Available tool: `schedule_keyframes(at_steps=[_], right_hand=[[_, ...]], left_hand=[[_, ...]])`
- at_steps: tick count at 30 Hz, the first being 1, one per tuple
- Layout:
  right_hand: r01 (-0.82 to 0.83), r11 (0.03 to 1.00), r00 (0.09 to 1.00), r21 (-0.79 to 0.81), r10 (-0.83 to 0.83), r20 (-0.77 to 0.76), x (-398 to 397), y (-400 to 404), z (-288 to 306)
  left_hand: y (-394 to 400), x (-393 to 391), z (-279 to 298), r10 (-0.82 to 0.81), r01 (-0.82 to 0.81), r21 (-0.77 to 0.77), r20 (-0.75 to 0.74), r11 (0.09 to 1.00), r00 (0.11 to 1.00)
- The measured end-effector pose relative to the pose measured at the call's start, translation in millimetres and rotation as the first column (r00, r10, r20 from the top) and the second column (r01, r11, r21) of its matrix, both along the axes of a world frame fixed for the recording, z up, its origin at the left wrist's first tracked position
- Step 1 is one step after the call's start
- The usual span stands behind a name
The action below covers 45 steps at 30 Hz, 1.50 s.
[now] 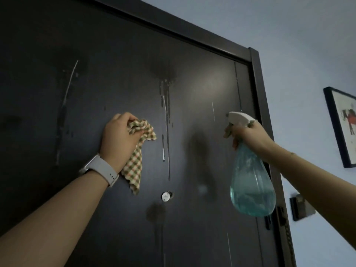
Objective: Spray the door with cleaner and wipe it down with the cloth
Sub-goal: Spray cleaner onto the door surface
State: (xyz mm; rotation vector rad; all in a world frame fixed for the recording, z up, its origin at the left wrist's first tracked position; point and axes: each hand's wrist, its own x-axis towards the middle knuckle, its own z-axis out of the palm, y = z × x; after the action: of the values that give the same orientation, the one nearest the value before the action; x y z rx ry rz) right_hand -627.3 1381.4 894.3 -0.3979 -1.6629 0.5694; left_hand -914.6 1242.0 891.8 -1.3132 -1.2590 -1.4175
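My left hand (119,135) bunches the checked cloth (137,151), right hand (243,132) grips the spray bottle (252,182); drips on the dark door (115,74) may streak if I wipe late

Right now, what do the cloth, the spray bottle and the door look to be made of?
Cloth: soft woven fabric, checked, hanging in folds. Spray bottle: translucent teal plastic, liquid showing through, opaque white trigger head. Door: dark, smooth, semi-gloss, with drips and a dull reflection; painted wood, laminate or metal, unclear.
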Motion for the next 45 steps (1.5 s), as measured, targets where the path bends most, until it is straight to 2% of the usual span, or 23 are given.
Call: schedule_keyframes(at_steps=[8, 15, 19, 25, 30, 35, 38, 45], right_hand=[[0.108, 0.991, 0.994, 0.074, -0.108, 0.004, 8.2, 42.8, 98.2], [0.16, 0.984, 0.987, 0.077, -0.16, -0.011, 5.1, 45.9, 114.3], [0.11, 0.991, 0.993, 0.078, -0.113, 0.036, 3.0, 44.4, 105.0], [0.07, 0.997, 0.996, 0.04, -0.071, 0.044, 10.2, 31.7, 60.0], [-0.01, 0.999, 0.993, -0.047, 0.015, 0.117, 11.9, 10.8, -27.9], [0.024, 0.982, 0.98, -0.189, 0.014, 0.196, 7.4, 3.5, -103.2], [0.044, 0.968, 0.981, -0.248, 0.005, 0.194, 7.3, 6.4, -127.3], [0.095, 0.968, 0.974, -0.233, -0.042, 0.223, 10.0, 16.8, -150.2]], left_hand=[[8.3, -3.3, 3.8, 0.009, -0.01, 0.057, 0.018, 0.998, 1.0], [10.0, -0.3, 3.4, 0.022, -0.024, 0.07, 0.031, 0.997, 0.999], [11.7, -1.8, 2.0, 0.028, -0.029, 0.083, 0.015, 0.996, 0.999], [11.5, -1.7, 1.8, 0.03, -0.03, 0.078, 0.005, 0.997, 1.0], [10.6, 1.5, -10.9, 0.038, -0.038, 0.064, 0.004, 0.997, 0.999], [10.5, 0.7, -25.8, 0.059, -0.059, 0.046, -0.013, 0.997, 0.998], [10.4, 0.8, -25.8, 0.067, -0.066, 0.046, -0.007, 0.997, 0.998], [10.4, 5.1, -26.5, 0.089, -0.091, 0.048, 0.032, 0.995, 0.995]])
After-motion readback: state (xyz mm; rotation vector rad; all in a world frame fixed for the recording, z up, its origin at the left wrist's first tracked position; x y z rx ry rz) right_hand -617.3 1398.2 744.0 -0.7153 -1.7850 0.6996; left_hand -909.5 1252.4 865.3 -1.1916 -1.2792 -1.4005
